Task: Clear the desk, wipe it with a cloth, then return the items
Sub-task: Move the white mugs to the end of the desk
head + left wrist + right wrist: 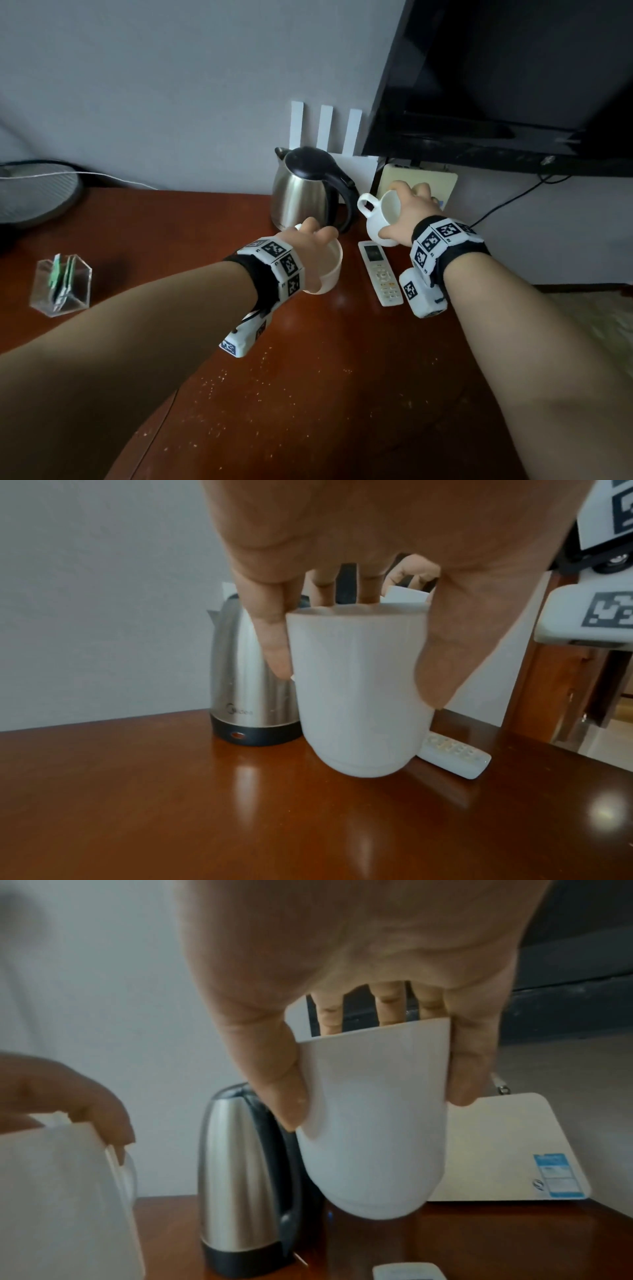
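Each hand holds a white mug from above by its rim, over the brown desk (308, 377). My left hand (313, 240) grips the left mug (327, 270) in front of the steel kettle (305, 192); this mug (359, 691) hangs just above the wood. My right hand (407, 205) grips the right mug (380, 219), tilted with its handle to the left, lifted beside the kettle's handle. That mug (373, 1123) is clear of the desk in the right wrist view. A white remote (380, 274) lies between the hands.
A clear acrylic holder with green packets (61, 284) stands at the desk's left. A cream router box (442, 181) and a dark TV (513, 85) sit at the back right. A fan base (30, 195) is at the far left. Crumbs speckle the front of the desk.
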Demonstrator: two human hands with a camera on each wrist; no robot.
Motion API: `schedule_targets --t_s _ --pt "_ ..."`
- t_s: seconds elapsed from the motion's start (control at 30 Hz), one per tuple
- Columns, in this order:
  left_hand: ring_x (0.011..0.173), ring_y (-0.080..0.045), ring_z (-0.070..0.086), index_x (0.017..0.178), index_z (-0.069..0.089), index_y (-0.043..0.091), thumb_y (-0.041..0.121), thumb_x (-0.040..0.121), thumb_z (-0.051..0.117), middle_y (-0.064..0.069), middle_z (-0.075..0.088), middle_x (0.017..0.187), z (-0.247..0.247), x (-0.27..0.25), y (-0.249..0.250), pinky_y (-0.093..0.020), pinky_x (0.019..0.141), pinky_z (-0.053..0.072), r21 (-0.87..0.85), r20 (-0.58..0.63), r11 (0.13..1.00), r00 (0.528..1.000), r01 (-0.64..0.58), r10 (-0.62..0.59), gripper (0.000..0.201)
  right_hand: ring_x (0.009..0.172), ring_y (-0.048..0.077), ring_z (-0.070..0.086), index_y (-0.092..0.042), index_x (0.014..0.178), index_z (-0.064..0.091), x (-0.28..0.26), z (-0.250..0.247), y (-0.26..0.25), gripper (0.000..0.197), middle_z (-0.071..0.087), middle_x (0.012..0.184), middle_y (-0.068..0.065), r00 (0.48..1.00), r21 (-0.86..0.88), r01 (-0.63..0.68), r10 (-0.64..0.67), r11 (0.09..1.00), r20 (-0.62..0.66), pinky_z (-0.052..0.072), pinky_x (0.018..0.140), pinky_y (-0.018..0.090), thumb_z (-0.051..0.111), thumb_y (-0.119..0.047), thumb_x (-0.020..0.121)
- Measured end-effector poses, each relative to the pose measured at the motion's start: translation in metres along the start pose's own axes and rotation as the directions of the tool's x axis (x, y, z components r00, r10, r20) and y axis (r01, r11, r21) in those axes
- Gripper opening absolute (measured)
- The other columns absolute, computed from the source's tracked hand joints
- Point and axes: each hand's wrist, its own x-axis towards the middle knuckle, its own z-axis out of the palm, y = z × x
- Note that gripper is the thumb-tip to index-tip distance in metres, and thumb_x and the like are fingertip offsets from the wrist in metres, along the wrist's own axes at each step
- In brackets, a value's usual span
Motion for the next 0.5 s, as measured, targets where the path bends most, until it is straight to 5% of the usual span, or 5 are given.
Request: schedule_targets --t_s 0.13,0.5 --pt "0.114 -0.026 0.049 0.141 0.017 0.038 0.028 0.072 0.074 0.004 0.03 0.134 -0.003 -0.03 -0.028 -0.039 0.084 0.053 -0.05 -0.031 0.998 0.999 0.029 -0.031 0.09 0.116 0.031 0.039 -0.028 0.13 0.033 -0.024 -0.013 -0.032 0.07 0.032 0.13 0.009 0.999 -0.046 0.025 -0.026 0.999 -0.021 0.042 0.074 0.034 0.071 -0.027 0.071" --pt "0.111 -0.024 0.051 0.141 0.019 0.039 0.032 0.067 0.077 0.007 0.03 0.134 -0.018 -0.127 -0.127 -0.04 0.088 0.052 -0.105 -0.162 0.994 0.986 0.024 -0.04 0.094 0.118 0.032 0.047 -0.033 0.138 0.03 -0.103 -0.041 -0.147 0.078 0.033 0.134 0.008 0.979 -0.014 0.188 -0.188 0.982 -0.073 0.04 0.092 0.035 0.073 -0.038 0.072"
